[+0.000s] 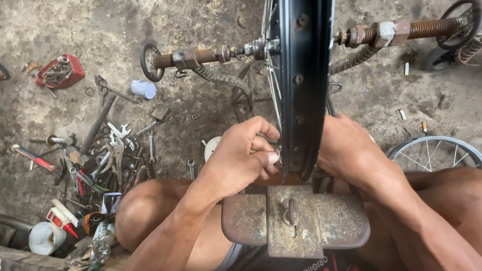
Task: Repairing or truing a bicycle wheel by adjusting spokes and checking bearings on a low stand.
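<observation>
My left hand (241, 155) sits at about seven o'clock from the wheel hub, thumb and fingers pinched together on a spoke nipple right against the inner edge of the black rim (301, 90). My right hand (346, 148) presses on the rim's other side at four o'clock; its fingers are hidden behind the rim, so I cannot tell whether they grip or lie flat. The rim stands upright in a rusty truing stand (296, 221), whose flat base lies between my knees at six o'clock. Its threaded axle rods (201, 56) run out towards nine and three o'clock. Wrenches and pliers (115, 150) crowd the floor at nine o'clock, well apart from my left elbow. A second spoked wheel (437, 150) lies at four o'clock, near my right forearm.
</observation>
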